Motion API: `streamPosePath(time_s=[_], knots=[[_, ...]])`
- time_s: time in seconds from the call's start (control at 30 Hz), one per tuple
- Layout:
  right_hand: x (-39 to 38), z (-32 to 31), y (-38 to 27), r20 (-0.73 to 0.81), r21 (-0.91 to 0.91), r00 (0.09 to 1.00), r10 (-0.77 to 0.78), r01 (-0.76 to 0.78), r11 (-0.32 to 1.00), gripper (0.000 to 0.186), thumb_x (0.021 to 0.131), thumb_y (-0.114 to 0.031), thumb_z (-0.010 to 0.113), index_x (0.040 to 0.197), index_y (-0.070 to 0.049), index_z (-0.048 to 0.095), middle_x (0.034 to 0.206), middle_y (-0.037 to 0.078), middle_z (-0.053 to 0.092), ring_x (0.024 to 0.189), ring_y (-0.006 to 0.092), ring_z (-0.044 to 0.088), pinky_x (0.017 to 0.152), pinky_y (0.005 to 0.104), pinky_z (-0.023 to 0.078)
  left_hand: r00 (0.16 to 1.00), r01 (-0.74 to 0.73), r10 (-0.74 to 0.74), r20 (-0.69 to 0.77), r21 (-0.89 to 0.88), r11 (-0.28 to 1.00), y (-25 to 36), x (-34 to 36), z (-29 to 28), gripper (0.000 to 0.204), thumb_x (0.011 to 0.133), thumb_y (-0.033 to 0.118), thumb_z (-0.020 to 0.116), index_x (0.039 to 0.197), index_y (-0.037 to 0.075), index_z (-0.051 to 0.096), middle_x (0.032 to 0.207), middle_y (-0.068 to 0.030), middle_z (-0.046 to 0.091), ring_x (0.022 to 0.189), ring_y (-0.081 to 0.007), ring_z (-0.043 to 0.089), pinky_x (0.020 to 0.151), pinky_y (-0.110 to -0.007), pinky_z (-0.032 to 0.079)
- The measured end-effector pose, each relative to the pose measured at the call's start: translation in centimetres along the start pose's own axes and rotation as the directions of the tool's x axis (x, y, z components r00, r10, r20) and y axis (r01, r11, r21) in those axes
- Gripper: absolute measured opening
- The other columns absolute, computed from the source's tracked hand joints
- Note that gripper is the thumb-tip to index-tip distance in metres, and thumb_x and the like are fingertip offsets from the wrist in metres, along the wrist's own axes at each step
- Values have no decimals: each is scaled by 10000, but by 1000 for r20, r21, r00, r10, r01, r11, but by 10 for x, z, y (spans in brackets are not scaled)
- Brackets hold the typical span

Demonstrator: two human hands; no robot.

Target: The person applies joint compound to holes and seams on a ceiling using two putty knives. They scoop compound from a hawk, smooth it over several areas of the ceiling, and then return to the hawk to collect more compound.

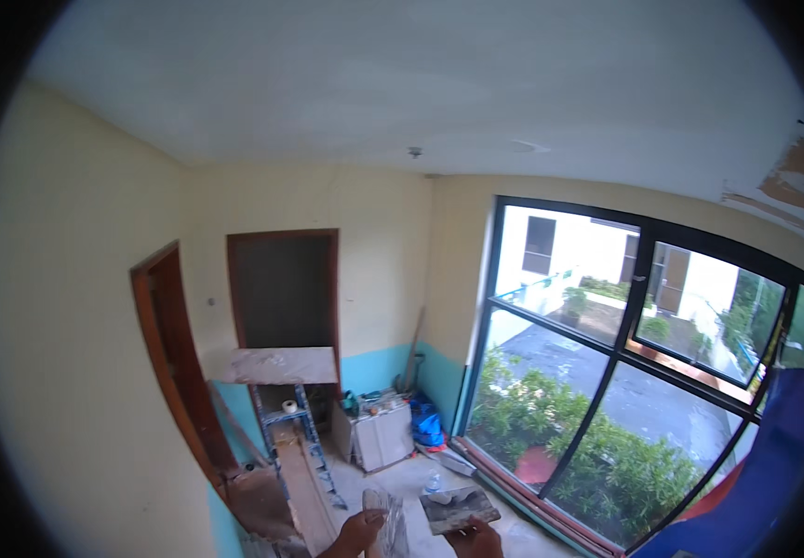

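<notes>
At the lower edge, my left hand (358, 533) is closed around a flat, pale plaster-streaked tool (386, 523), held upright; its exact kind does not show. Just to the right, my right hand (478, 540) grips a flat rectangular plasterer's board (459, 510) from below. Grey and whitish smears cover the board's face. A small gap separates the two tools, and both are raised above the floor.
A paint-spattered stepladder (307, 437) stands ahead on the left, with a pale board (283, 365) behind its top. Tools lie on a large box (383, 439) beside a blue bag (428, 424). Black-framed windows (618, 353) fill the right side; a doorway (283, 288) opens at the back.
</notes>
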State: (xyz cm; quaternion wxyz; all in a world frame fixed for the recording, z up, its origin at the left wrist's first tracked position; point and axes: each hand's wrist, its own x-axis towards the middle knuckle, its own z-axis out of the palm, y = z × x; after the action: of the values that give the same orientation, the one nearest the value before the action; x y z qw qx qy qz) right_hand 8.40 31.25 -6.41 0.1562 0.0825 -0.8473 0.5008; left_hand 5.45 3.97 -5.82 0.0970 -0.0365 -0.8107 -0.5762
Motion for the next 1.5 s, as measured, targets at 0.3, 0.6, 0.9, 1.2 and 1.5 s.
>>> streamPosePath(time_s=[0.3, 0.6, 0.9, 1.2, 1.5], knots=[[9, 19, -22, 124, 692, 926, 357, -339, 637, 145, 912, -108, 596, 1021, -15, 619, 937, 63, 627, 840, 153, 589, 684, 306, 487, 906, -387, 360, 224, 90, 918, 46, -4, 32, 218, 909, 242, 590, 979, 43, 648, 877, -138, 632, 877, -263, 607, 807, -353, 473], [12, -5, -65, 375, 785, 812, 448, -535, 312, 187, 889, -180, 602, 1006, -39, 639, 883, 105, 665, 730, 207, 625, 627, 327, 491, 911, 226, -52, 409, -390, 893, 34, 22, 42, 290, 875, 263, 638, 1007, 4, 642, 956, -122, 643, 821, -203, 588, 763, -345, 472], [87, -161, -280, 6, 987, 842, -540, 82, 139, 777, 892, -713, 310, 1317, -70, 407, 1142, 230, 568, 878, 260, 528, 755, 374, 394, 942, -166, 121, 312, 122, 979, -44, 65, 25, 410, 965, 312, 510, 1133, -50, 604, 994, -157, 634, 861, -220, 578, 756, -339, 472], [66, -190, -473, -53, 777, 288, -956, 614, 142, 672, 890, -636, 269, 1303, -123, 405, 897, 160, 592, 831, 234, 493, 720, 369, 383, 924, 262, -159, 348, -273, 926, -86, 85, 52, 319, 912, 154, 552, 1191, 3, 590, 982, -138, 644, 683, -216, 592, 598, -311, 481], [82, -157, -482, -28, 787, 314, -949, 592, 173, 513, 890, -483, 371, 1185, -75, 468, 870, 143, 588, 835, 209, 525, 730, 357, 417, 932, 154, -23, 361, -339, 928, -111, 92, 54, 391, 962, 325, 519, 1134, -15, 609, 891, -82, 627, 686, -151, 536, 589, -297, 457]])
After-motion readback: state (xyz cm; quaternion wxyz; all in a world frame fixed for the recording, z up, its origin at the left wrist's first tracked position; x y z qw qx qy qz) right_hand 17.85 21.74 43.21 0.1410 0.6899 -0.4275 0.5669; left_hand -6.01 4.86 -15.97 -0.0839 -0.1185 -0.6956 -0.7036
